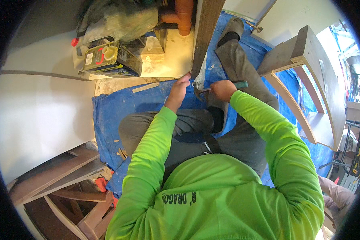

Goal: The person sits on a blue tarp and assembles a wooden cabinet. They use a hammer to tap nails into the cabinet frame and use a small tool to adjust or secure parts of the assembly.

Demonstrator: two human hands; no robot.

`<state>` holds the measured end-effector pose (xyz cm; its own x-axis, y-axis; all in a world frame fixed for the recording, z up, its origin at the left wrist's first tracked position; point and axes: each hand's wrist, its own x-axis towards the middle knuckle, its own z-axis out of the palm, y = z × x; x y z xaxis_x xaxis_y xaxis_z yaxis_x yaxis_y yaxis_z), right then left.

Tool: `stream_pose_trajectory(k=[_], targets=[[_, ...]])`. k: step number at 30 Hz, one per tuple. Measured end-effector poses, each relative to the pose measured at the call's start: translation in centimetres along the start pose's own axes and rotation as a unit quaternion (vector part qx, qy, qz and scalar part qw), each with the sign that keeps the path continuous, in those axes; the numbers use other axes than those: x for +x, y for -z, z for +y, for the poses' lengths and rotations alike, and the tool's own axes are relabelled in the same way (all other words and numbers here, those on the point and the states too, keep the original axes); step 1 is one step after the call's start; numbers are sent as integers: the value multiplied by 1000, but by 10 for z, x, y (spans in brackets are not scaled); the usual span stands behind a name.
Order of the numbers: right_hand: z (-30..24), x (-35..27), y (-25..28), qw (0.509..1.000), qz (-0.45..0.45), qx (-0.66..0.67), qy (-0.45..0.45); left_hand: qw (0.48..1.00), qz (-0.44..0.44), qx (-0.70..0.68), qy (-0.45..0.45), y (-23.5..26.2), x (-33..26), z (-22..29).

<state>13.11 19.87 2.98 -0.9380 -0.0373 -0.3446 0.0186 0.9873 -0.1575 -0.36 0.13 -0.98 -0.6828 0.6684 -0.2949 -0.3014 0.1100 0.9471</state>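
My right hand (224, 90) is wrapped around a claw hammer (241, 85) with a green grip. Its metal head lies just left of that fist, low over the blue tarp. My left hand (178, 94) reaches to the foot of a dark wooden post (206, 34), its fingertips pressed together against the lower corner. Whatever those fingers pinch, if anything, is too small to make out. A short gap separates the hammer head from the left hand.
A blue tarp (108, 114) covers the floor beneath my crossed legs. Beyond my left hand stands a rectangular can (126, 62) beside orange pipe (184, 18). A curved wooden frame (324, 80) stands at right; wooden offcuts (60, 172) lie lower left. Another person's leg (336, 190) shows lower right.
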Motion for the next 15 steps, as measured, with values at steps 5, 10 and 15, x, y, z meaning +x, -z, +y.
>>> stream_pose_trajectory(k=[5, 10, 15], targets=[[-3, -30, 32, 997, -48, -34, -52, 939, 188, -149, 245, -12, 15, -57], [1, -77, 72, 985, 9, 71, -155, 886, 95, -369, 265, -35, 33, -55], [9, -96, 83, 972, 47, 145, -177, 849, 80, -440, 282, -38, 44, -67]])
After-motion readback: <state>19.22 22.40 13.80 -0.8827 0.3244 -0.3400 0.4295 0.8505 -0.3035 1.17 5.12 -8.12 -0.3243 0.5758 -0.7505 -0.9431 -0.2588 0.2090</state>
